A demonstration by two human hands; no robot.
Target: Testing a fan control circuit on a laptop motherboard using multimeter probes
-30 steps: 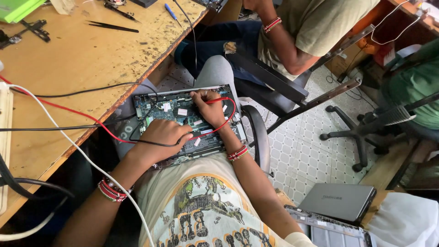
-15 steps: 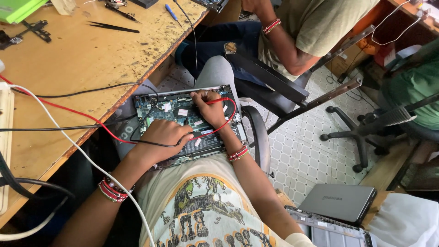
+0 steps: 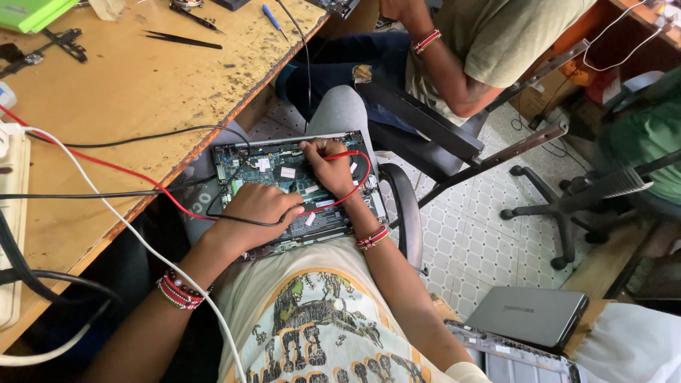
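Resting on the lap, the opened laptop (image 3: 284,188) shows its green board; left hand (image 3: 255,213) lies flat, right hand (image 3: 332,170) pinches the red wire (image 3: 355,154).

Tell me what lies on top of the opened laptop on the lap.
On the opened laptop rest both hands: the left hand flat on its lower part, the right hand holding a red wire. A black wire also crosses it. The board beneath the hands is hidden.

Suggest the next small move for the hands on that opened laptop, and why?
Probably press the left hand flat to steady the opened laptop: it rests on the lap, not the workbench, while the right hand holds the red lead to the board.
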